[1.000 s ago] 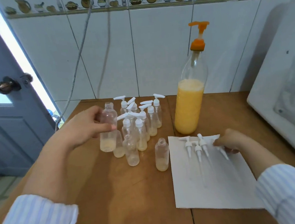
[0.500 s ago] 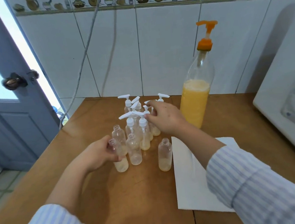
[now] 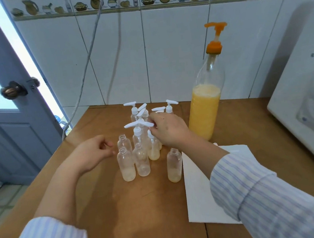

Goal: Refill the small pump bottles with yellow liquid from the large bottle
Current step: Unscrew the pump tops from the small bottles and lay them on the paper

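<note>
- The right hand point(image 3: 169, 130) reached into the cluster of small pump bottles point(image 3: 143, 120) at the middle of the wooden table point(image 3: 107, 208), its fingers pinched on the white pump head point(image 3: 149, 124) of one capped bottle point(image 3: 153, 147) in the front of that cluster.
- The left hand point(image 3: 93, 152) hovered just beside the uncapped bottles, fingers loosely curled and holding nothing; it touched no bottle.
- Four uncapped small bottles stood in front of the capped ones: a front-left bottle point(image 3: 126, 165), one behind it point(image 3: 124, 143), a middle bottle point(image 3: 141, 160) and a front-right bottle point(image 3: 174, 165) just beside the white paper sheet point(image 3: 200, 191). Each held only a shallow pale-yellow residue.
- The large bottle point(image 3: 206, 107), roughly half full of yellow liquid and fitted with an orange pump point(image 3: 214, 38), stood upright to the right of the cluster, near the tiled wall point(image 3: 175, 50) and apart from both hands.
- Step in hand, as judged: pump removal, in preparation for refilling; no filling had begun.
- The next move would probably call for a steadying grip on the bottle body by the free hand while the pump collar was unscrewed, since the bottles were light and closely packed.
- The pump's dip tube would need a straight vertical lift to clear the neck without tipping neighbouring bottles.
- Whether the collar was already loosened could not be determined.
</note>
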